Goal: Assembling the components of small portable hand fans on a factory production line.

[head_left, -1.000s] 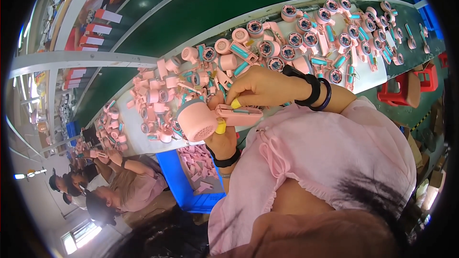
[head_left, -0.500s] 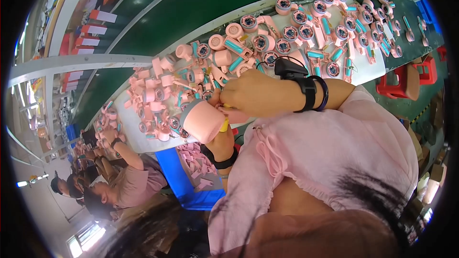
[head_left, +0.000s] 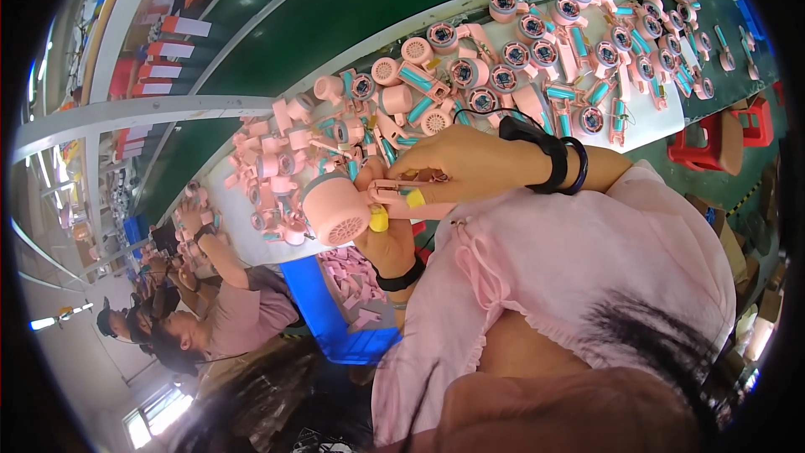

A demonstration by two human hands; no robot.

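Note:
A pink handheld fan (head_left: 329, 211) with a round head and a slotted grille is held in front of my body, its head pointing left. My left hand (head_left: 387, 245) grips it from below near where the handle joins the head. Over the handle (head_left: 432, 210) bends my right hand (head_left: 470, 164), its fingers closed against the open side. Yellow covers (head_left: 379, 219) show on fingertips around the handle. What lies inside the handle under the right fingers is mostly hidden. A black strap circles each wrist.
Many part-built pink fans with teal batteries (head_left: 415, 77) crowd the white table surface (head_left: 646, 124). Below its edge stands a blue bin (head_left: 323, 306) holding pink pieces (head_left: 356, 281). Co-workers (head_left: 239, 310) sit at the left. Red stools (head_left: 713, 147) stand at the right.
The fan has turned in my hands, so its grille now shows and its handle lies more in sight. My right hand has shifted slightly to the right.

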